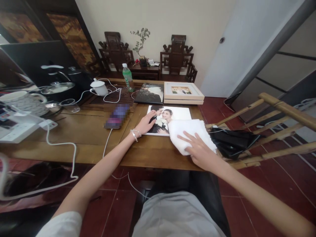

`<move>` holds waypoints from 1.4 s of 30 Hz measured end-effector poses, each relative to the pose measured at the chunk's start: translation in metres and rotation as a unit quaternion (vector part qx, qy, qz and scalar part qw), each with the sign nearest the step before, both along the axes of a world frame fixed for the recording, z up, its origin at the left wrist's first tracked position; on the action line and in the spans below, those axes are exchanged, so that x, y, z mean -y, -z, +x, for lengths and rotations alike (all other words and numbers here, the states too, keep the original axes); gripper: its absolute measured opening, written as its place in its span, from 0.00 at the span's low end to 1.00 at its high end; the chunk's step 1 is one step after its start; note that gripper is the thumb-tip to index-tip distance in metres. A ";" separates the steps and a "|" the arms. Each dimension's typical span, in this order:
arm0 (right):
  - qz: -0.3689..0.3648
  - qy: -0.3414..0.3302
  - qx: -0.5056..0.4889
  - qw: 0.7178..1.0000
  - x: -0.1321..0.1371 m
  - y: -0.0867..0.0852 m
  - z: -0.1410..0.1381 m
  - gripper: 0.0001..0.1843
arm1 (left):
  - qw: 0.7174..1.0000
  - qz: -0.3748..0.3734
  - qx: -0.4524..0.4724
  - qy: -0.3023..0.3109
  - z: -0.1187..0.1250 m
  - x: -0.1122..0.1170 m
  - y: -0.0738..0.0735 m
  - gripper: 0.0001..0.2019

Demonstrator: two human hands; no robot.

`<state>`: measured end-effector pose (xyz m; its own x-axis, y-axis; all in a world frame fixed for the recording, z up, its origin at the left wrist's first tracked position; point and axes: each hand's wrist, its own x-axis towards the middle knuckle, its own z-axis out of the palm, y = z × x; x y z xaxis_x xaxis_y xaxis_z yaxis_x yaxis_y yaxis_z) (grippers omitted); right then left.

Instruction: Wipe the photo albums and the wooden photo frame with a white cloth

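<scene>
A glossy wedding photo panel (179, 113) lies flat on the wooden table, showing a couple close together. My left hand (147, 122) rests flat on the panel's left side, fingers stretched out. Over the panel's lower right corner and the table beside it lies a folded white cloth (192, 127). My right hand (196, 146) presses on this cloth from above with its fingers spread. The part of the panel beneath the cloth is hidden.
Behind the panel lie a dark photo panel (149, 93) and a light-framed picture (184, 93). A phone (116, 117), green-labelled bottle (127, 78), lidded white cup (99, 87) and power strip (22, 128) stand leftward. A bamboo rack (283, 108) borders the table's right side.
</scene>
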<state>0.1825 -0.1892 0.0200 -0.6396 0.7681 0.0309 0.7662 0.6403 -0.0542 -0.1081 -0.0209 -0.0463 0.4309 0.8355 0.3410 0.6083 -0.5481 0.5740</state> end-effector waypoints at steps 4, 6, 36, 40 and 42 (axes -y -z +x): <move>-0.005 0.018 -0.013 1.000 -0.032 -0.005 0.002 0.25 | 1.000 0.009 -0.005 -0.001 0.000 0.000 0.001 0.25; 0.002 0.031 -0.018 0.999 -0.060 -0.007 0.004 0.24 | 1.000 0.008 -0.012 -0.001 0.000 0.000 0.000 0.25; -0.028 0.015 -0.018 0.999 -0.043 -0.008 -0.030 0.28 | 0.999 0.025 -0.025 0.003 0.001 -0.001 0.002 0.24; -0.025 0.058 0.001 0.998 -0.099 -0.019 -0.044 0.24 | 0.999 0.027 -0.024 0.006 -0.001 -0.002 0.003 0.25; -0.022 0.071 0.006 0.997 -0.124 -0.023 -0.051 0.21 | 0.999 0.029 -0.023 0.008 -0.001 -0.003 0.003 0.25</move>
<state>0.1315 -0.0647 0.0426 -0.5239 0.8517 -0.0120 0.8500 0.5219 -0.0709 -0.1092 -0.0178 -0.0496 0.4609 0.8075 0.3682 0.6246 -0.5899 0.5117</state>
